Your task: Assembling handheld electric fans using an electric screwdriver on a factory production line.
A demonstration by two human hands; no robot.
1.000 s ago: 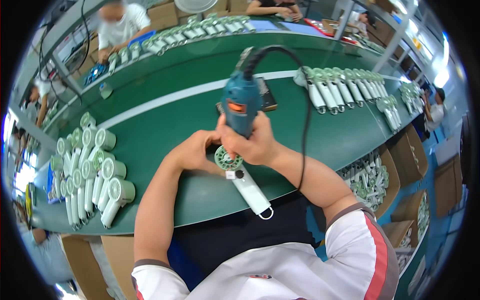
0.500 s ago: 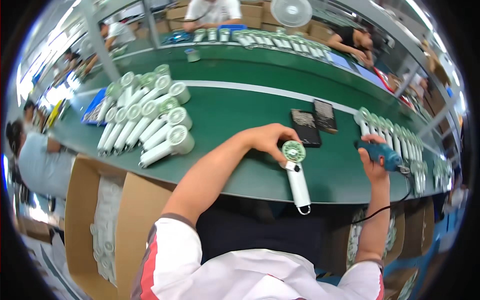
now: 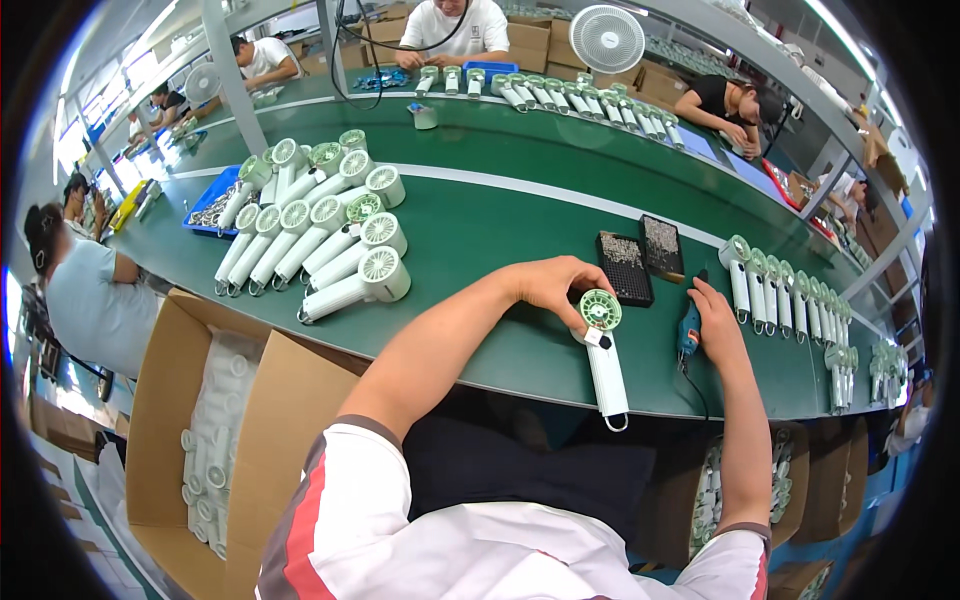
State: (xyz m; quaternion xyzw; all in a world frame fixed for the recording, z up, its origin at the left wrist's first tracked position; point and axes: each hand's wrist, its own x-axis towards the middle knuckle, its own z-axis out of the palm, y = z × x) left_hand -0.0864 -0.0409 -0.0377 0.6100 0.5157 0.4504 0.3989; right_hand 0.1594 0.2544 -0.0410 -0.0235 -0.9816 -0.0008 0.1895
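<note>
My left hand [image 3: 560, 285] is closed around the round head of a pale green handheld fan [image 3: 607, 375]. Its open vents face up, and its white handle with a wire loop points toward me. A small white piece and a dark spot show at its neck. My right hand [image 3: 715, 315] lies low over the table with its fingers across the front of a blue electric screwdriver [image 3: 688, 332]. The tool's tip points away from me, its cord trailing toward the table edge. How firmly the fingers grip is partly hidden.
Two black screw trays [image 3: 626, 268] lie beyond the fan. Several finished-looking fans [image 3: 330, 225] lie at left by a blue bin [image 3: 212, 205]; more line the right [image 3: 780, 290]. An open carton [image 3: 165, 440] stands lower left. Co-workers sit across the table.
My right hand has brought the screwdriver left and down to the table, turning its tip from leftward to away from me. My left hand still holds the fan; the view has shifted slightly.
</note>
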